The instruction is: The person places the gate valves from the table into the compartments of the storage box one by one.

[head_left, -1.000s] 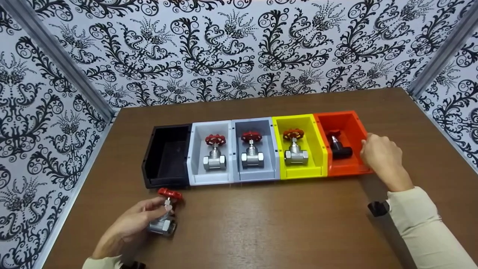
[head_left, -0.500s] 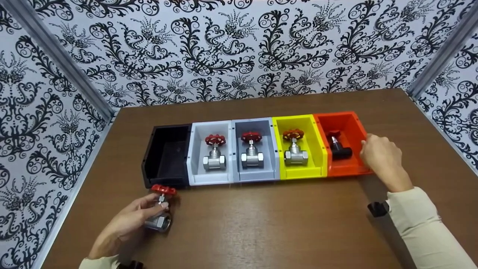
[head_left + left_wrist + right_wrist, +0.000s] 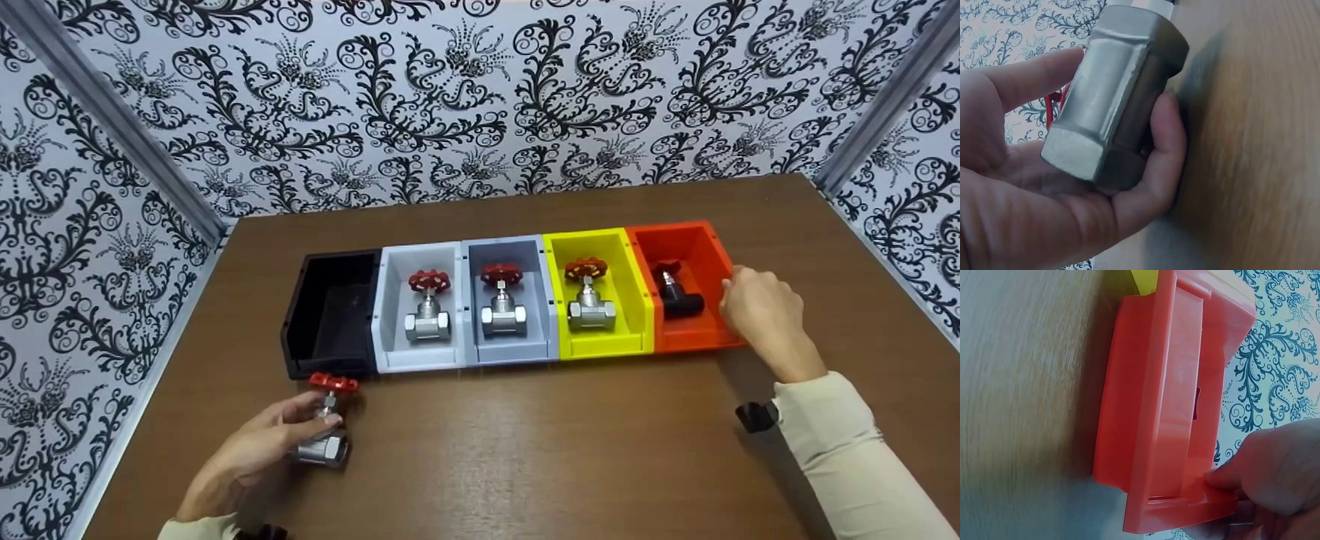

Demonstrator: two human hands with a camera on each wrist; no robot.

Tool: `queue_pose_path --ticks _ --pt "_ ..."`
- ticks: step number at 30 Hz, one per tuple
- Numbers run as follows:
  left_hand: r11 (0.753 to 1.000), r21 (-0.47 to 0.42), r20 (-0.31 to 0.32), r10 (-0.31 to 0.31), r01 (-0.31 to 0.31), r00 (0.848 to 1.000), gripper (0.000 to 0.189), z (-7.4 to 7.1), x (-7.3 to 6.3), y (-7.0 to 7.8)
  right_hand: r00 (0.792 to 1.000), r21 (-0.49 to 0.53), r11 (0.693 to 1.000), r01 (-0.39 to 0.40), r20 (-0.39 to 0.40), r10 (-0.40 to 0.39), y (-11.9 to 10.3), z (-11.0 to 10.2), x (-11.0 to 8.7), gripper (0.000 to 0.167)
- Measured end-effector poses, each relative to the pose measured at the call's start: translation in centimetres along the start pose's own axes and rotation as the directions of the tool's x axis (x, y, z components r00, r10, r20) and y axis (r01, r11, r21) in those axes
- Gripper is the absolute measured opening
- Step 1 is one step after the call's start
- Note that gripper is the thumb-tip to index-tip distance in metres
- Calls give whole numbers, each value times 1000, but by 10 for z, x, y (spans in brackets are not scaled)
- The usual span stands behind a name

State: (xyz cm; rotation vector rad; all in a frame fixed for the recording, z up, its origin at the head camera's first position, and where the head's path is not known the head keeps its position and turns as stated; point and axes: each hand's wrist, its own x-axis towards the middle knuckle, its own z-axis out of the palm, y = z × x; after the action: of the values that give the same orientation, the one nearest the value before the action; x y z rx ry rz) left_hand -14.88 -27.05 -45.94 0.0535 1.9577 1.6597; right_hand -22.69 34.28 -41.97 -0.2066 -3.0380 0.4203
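My left hand point(image 3: 259, 442) holds a silver gate valve point(image 3: 322, 450) with a red handwheel point(image 3: 334, 383), just in front of the black bin point(image 3: 330, 367). In the left wrist view, the fingers curl round the hexagonal-ended valve body point(image 3: 1109, 90), which is tilted close to the tabletop. At the other end of the row, my right hand point(image 3: 765, 322) grips the right side wall of the red bin point(image 3: 701, 259). Its thumb lies on the inner side of that wall in the right wrist view, other fingers outside. A dark-bodied valve point(image 3: 681, 301) lies inside this bin.
Between the black and red bins stand a white bin point(image 3: 390, 300), a grey bin point(image 3: 476, 277) and a yellow bin point(image 3: 637, 322), joined in a row. Each holds one silver valve with a red handwheel. Patterned walls point(image 3: 480, 97) enclose the brown table point(image 3: 525, 450).
The held valve has shifted slightly left and toward the black bin, then hardly moved in the last half second. My right hand keeps its grip on the red bin's wall.
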Motion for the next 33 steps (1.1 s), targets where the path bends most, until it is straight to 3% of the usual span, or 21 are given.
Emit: queue_pose_path --ticks 12,26,33 --pt "998 -63 65 19 -15 998 64 -3 -2 -3 1000 -1 1000 3 4 -3 0 1 1 27" --pt "999 -29 57 44 -43 997 57 -3 -2 -5 1000 0 1000 10 -9 -10 0 0 0 27" --pt "997 -54 81 54 -50 995 41 -3 -3 -3 1000 2 1000 5 6 -5 0 -1 0 28"
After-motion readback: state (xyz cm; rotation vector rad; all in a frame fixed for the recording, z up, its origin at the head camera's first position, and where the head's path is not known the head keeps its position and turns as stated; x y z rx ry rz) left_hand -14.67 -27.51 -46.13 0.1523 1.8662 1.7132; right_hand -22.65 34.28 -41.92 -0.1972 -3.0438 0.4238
